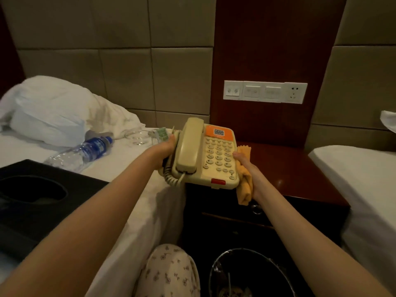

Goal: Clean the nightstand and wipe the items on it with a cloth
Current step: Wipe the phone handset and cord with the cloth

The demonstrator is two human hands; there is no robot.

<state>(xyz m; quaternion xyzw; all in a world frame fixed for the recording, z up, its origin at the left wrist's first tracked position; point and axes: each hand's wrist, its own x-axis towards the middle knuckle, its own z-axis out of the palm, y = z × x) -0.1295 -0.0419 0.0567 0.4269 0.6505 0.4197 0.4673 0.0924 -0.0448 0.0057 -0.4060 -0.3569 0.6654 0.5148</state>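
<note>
Clamping telephone (216, 159) between left hand (166, 151) and right hand (249, 170).

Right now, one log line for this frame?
left hand: holds telephone | right hand: grips cloth against telephone | telephone: over nightstand edge

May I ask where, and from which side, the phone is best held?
Grip the phone by its two side edges, from left and right, as the left hand and the right hand with the cloth do. Its body is wide and flat, with the handset along its left, which the left hand should probably steady.
</note>
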